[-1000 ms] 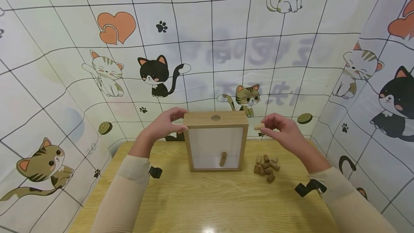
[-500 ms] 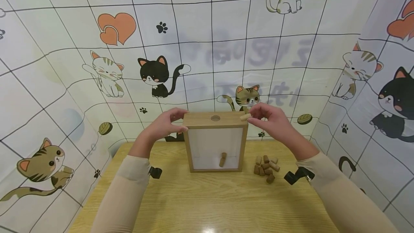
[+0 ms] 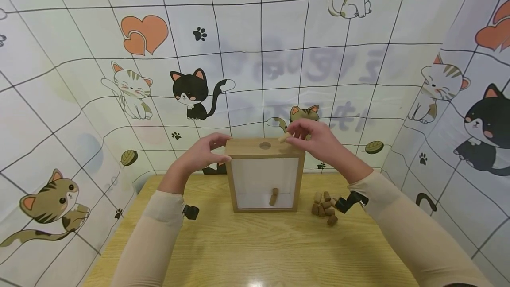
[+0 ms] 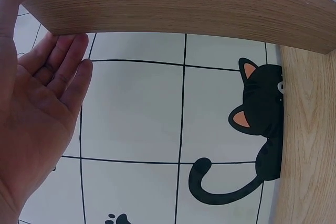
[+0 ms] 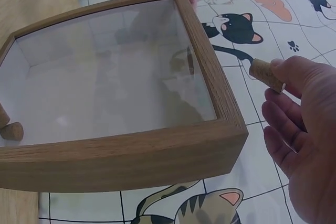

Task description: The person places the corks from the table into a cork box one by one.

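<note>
A shallow wooden box (image 3: 247, 149) with a clear front and a round hole (image 3: 265, 145) in its top stands upright on the table. At its upper left corner my left hand (image 3: 205, 150) holds it, thumb in front and fingers behind. My right hand (image 3: 312, 138) pinches a cork (image 3: 284, 137) between thumb and fingers, over the top's right part, a little right of the hole. The right wrist view shows this cork (image 5: 266, 75) apart from the box's top edge. Behind the clear front, corks (image 3: 273, 197) lie near the box's lower right.
A loose pile of several corks (image 3: 322, 209) lies on the wooden table (image 3: 255, 242), right of the box and partly covered by the right wrist's camera (image 3: 351, 201). Close behind the table hangs a cat-patterned wall sheet (image 3: 247, 70).
My right hand has carried the cork leftward from beside the box to above its top, near the hole. The left hand and the box stay in place.
</note>
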A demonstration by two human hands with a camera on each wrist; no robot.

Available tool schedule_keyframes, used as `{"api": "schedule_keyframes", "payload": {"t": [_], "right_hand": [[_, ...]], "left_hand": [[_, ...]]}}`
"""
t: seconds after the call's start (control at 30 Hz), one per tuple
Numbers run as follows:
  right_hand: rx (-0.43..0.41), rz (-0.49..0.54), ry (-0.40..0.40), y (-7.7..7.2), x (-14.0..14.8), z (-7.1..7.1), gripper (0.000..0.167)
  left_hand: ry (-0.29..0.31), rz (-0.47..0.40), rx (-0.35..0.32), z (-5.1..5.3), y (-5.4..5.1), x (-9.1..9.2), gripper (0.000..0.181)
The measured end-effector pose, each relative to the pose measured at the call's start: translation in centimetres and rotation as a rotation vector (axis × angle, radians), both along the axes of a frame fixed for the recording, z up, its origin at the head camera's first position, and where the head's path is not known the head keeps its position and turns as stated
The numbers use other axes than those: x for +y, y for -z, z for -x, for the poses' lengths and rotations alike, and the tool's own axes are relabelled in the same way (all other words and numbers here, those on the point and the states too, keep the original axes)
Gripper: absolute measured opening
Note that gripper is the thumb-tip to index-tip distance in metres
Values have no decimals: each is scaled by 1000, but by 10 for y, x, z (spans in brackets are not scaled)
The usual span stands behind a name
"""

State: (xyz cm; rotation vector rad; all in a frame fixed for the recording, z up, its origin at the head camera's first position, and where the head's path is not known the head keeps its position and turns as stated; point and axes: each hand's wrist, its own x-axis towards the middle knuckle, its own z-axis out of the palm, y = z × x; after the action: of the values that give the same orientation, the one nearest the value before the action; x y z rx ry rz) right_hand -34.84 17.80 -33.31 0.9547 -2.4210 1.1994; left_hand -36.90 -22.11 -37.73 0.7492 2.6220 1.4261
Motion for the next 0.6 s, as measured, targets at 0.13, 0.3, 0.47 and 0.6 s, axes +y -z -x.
{"api": "schedule_keyframes", "payload": {"t": [0.13,0.3,0.47,0.6], "right_hand": [[23,-9,-27,-4,-8,3,20],[60,-38,-46,-9,-16,7,21],[79,-66,-68,-13,-23,11,19],[92,-75,-93,-14,-28,14,18]], "left_hand": [[3,5,5,0,0,0,75],[5,11,6,-1,0,-1,78],[2,14,10,0,1,-1,78],[4,7,10,1,1,-1,77]]}}
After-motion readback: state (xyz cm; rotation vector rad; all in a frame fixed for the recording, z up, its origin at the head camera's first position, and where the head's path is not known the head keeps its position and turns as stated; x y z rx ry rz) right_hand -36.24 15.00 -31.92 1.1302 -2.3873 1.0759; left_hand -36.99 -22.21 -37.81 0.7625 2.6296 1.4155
